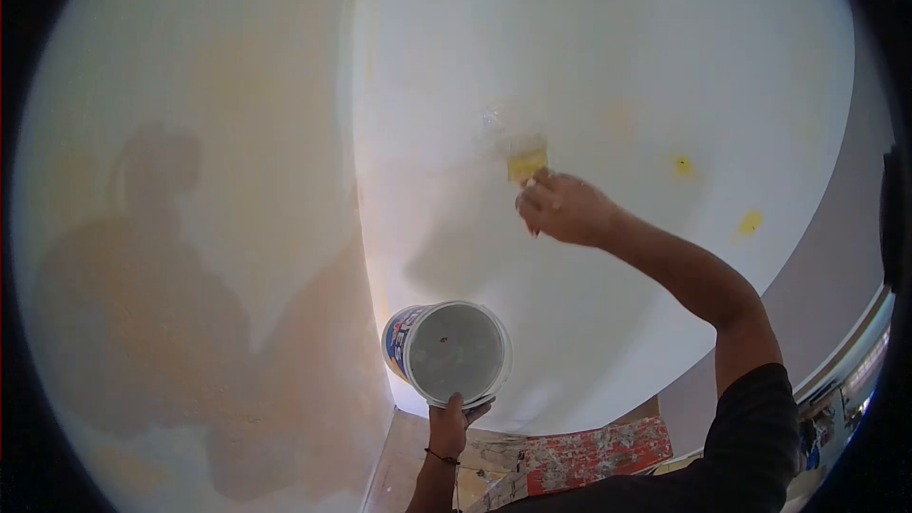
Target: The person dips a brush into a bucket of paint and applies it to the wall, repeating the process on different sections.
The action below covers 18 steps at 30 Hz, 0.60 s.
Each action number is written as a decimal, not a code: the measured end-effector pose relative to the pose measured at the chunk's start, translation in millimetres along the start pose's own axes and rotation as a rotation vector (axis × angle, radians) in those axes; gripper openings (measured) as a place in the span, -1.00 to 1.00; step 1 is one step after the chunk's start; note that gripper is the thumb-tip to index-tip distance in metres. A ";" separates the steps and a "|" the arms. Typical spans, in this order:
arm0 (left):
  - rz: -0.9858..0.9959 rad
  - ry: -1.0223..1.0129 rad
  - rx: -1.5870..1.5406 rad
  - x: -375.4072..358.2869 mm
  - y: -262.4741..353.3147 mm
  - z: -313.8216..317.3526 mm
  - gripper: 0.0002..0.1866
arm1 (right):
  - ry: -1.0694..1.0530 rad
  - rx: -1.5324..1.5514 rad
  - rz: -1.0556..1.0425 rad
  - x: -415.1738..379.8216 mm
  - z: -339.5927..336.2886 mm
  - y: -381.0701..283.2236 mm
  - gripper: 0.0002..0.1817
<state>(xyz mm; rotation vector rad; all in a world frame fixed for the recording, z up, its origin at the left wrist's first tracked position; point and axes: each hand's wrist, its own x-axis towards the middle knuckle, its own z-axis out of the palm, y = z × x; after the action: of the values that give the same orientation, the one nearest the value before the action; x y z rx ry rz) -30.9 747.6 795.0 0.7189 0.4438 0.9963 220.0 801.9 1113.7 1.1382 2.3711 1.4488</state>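
Observation:
My right hand (567, 209) is closed around a paintbrush (527, 163) with a wide yellow part, blurred a little by motion. The brush is up at the white wall (589, 323), its bristle end pointing upward. Just above it, a damp-looking, shiny patch (494, 120) shows on the wall. Low in the view, my left hand (456, 426) grips a white plastic bucket (398, 340) at its lower side, thumb over the rim. The bucket is tilted so its mouth faces me, with greyish-white inside and a small dark speck. A printed label shows on its left side.
A second wall (237, 66), cream and patchy, meets the white one at a corner on the left and carries my shadow. Yellow spots (682, 165) dot the white wall. Below lies a paint-splattered red board (598, 456). Cluttered items (819, 432) stand at the far lower right.

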 end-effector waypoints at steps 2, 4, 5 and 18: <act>0.013 -0.004 -0.003 -0.3 1.2 1.1 -0.49 | -0.026 0.133 -0.015 1.4 1.1 -15.4 -0.74; -0.017 0.000 0.013 -1.6 7.0 4.5 -0.49 | -0.008 0.324 0.105 7.2 -9.0 -12.9 -0.74; -0.016 0.000 0.014 -0.8 7.4 4.4 -0.49 | 0.007 0.521 0.222 12.5 -17.1 -11.7 -0.75; -0.024 -0.010 0.003 -2.2 11.6 7.3 -0.49 | 0.295 0.421 0.446 93.7 -63.8 82.6 -0.81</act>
<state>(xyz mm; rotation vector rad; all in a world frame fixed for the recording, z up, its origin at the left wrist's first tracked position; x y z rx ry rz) -34.2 747.3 808.5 0.7189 0.4448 0.9691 167.5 839.7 1238.1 1.7576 2.8549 1.3387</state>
